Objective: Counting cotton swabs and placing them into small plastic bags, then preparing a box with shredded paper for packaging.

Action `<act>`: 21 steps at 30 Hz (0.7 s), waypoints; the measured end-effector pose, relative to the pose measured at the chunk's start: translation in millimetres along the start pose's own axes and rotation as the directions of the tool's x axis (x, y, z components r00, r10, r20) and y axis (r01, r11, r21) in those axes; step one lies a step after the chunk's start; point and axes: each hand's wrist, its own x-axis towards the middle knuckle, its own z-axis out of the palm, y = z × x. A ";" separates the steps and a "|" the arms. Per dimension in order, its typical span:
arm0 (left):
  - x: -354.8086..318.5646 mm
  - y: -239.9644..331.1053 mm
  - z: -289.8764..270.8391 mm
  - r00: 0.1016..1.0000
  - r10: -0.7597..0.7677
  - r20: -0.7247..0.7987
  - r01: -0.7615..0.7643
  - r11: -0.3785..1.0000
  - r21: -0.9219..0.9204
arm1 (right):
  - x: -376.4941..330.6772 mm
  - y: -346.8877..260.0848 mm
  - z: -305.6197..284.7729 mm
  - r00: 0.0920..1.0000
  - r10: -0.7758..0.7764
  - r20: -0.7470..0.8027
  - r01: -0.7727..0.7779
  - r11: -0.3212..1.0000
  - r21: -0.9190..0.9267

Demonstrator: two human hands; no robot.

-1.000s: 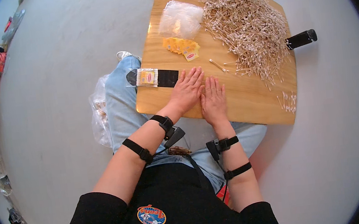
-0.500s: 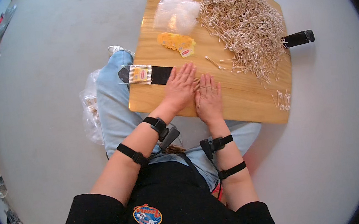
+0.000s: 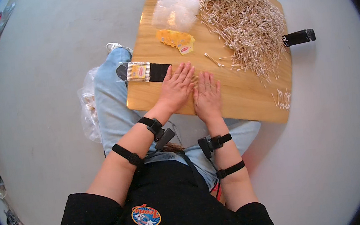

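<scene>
My left hand (image 3: 176, 87) lies flat near the front of the wooden board, fingers stretched out, beside the right end of a black strip (image 3: 158, 72). Close on its right rests my right hand (image 3: 207, 97), also flat with the fingers straight. Thin sticks of cotton swabs (image 3: 195, 81) show in the narrow gap between the hands; their ends are mostly covered. At the strip's left end sits a flat row of cotton swabs with a yellow card on it, a swab pack (image 3: 138, 72). Neither hand grips anything that I can see.
A large heap of cotton swabs (image 3: 245, 20) covers the board's far right. Clear plastic bags (image 3: 176, 10) and yellow cards (image 3: 175, 39) lie far left of it. A few swabs (image 3: 283, 100) sit at the right corner. A plastic bag (image 3: 88, 105) hangs left of my leg.
Both hands keep nearly the same flat pose over the swabs. The whole view has shifted slightly, with the board and hands a little further left and up.
</scene>
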 end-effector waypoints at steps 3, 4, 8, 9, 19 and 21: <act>0.1 -0.5 -3.7 0.997 0.035 0.064 -0.037 0.999 0.023 | 1.9 -1.0 -1.7 1.000 0.019 0.002 -0.019 1.000 -0.002; 0.1 0.2 -4.8 0.997 0.031 0.065 -0.033 0.999 0.041 | 2.1 -1.0 -2.0 1.000 0.021 0.001 -0.021 1.000 -0.001; 2.3 1.3 -3.5 0.998 0.014 0.065 -0.019 0.997 0.070 | -1.3 12.4 3.4 0.991 0.070 -0.117 -0.034 0.956 0.291; 2.6 1.5 -3.4 0.998 0.019 0.064 -0.023 0.998 0.066 | -3.1 17.7 5.8 0.967 0.147 -0.208 -0.012 0.842 0.539; 1.7 0.5 -2.6 0.998 0.021 0.063 -0.027 0.995 0.092 | -4.1 2.8 4.7 0.996 -0.030 -0.084 0.030 1.000 0.000; 2.9 2.0 -5.0 0.997 0.022 0.078 -0.030 0.995 0.098 | -1.7 0.5 6.1 0.998 0.001 -0.067 -0.004 0.999 -0.043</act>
